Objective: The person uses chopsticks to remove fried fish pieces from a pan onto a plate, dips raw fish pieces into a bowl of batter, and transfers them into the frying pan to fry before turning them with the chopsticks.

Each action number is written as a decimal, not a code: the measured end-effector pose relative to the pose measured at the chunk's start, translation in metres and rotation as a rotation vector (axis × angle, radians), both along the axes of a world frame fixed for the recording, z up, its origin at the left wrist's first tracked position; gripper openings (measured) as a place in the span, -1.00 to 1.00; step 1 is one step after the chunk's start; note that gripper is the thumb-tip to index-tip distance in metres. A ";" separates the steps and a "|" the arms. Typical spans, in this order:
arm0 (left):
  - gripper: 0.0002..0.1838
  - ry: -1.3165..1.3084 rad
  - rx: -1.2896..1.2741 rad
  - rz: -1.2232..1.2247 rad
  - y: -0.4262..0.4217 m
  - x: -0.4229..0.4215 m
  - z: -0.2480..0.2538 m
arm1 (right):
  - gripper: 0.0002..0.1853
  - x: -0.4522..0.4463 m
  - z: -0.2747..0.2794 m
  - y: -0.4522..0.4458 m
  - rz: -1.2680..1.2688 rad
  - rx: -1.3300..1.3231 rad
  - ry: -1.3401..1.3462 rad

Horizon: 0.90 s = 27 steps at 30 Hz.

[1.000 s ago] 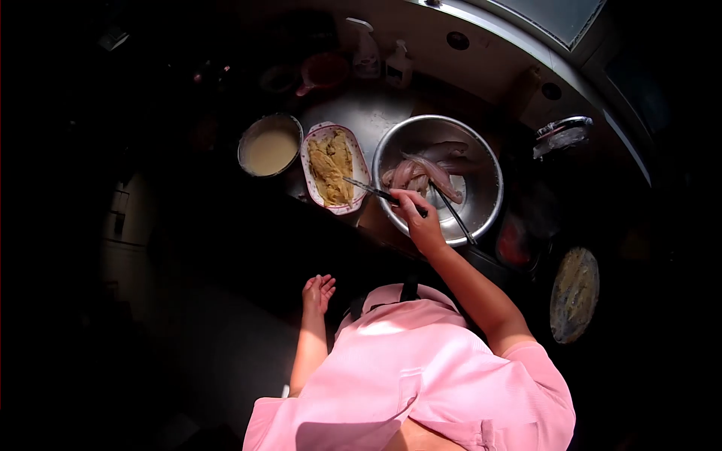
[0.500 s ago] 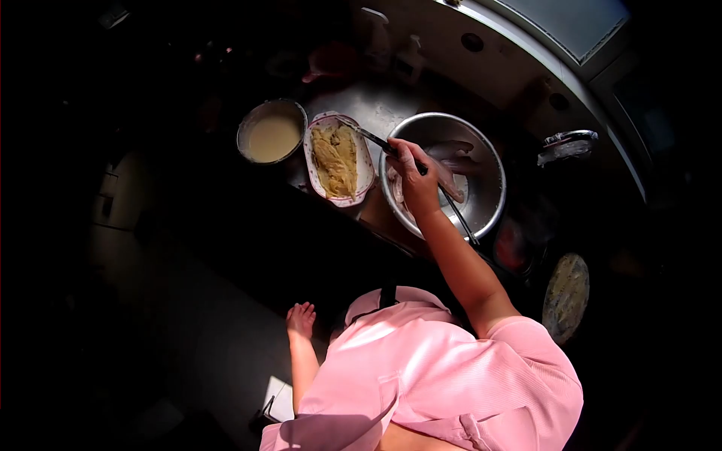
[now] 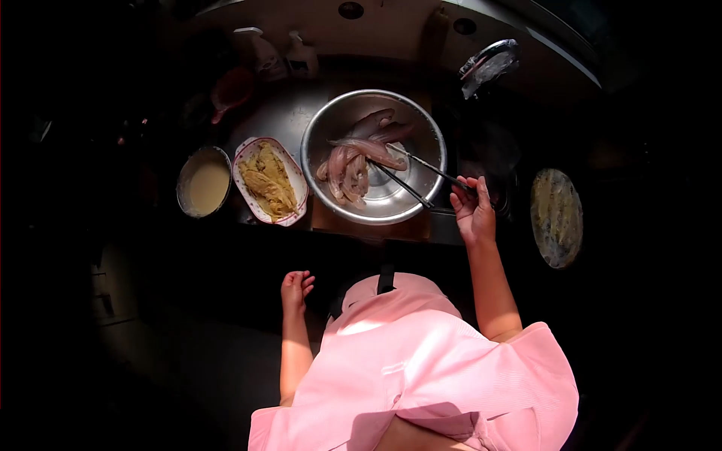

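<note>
A wide metal bowl (image 3: 310, 177) holds several pale pink strips of raw fish or meat (image 3: 347, 169). My right hand (image 3: 474, 210), at the bowl's lower right, grips the dark end of a utensil (image 3: 432, 168) whose thin tip reaches over the strips. A second dark stick (image 3: 406, 186) leans inside the bowl against its rim. To the left, a white dish with a patterned rim (image 3: 298, 180) carries yellowish coated pieces (image 3: 267, 182). My left hand (image 3: 297, 287) hangs low by the body with loosely curled, slightly parted fingers and nothing in it.
A bowl of pale batter (image 3: 208, 189) is left of the dish. Spray bottles (image 3: 302, 56) and a red container (image 3: 233, 88) stand behind. A plastic-covered item (image 3: 490, 66) is at the back right, an oval plate of food (image 3: 556, 218) at the right.
My right hand has moved from above the bowl's left part to its lower right side, with the utensil now pointing into the bowl. The view has shifted, and my left hand's fingers have curled slightly.
</note>
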State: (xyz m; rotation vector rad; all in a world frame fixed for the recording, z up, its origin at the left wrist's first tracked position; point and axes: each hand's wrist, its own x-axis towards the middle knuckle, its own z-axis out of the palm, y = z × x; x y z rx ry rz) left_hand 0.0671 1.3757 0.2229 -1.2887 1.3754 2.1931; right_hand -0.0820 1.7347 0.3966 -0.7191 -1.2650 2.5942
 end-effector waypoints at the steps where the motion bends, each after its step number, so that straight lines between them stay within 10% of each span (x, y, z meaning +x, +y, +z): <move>1: -0.90 0.037 -0.031 -0.082 0.006 -0.014 0.010 | -0.74 0.004 -0.001 0.007 -0.020 -0.043 -0.028; 16: -0.85 0.204 -0.068 -0.729 0.102 -0.106 0.065 | -0.66 -0.013 -0.067 -0.010 0.021 0.055 -0.219; 27: -0.88 0.083 -0.104 -0.328 0.037 -0.064 0.046 | -0.64 -0.073 -0.091 -0.059 -0.157 0.121 -0.130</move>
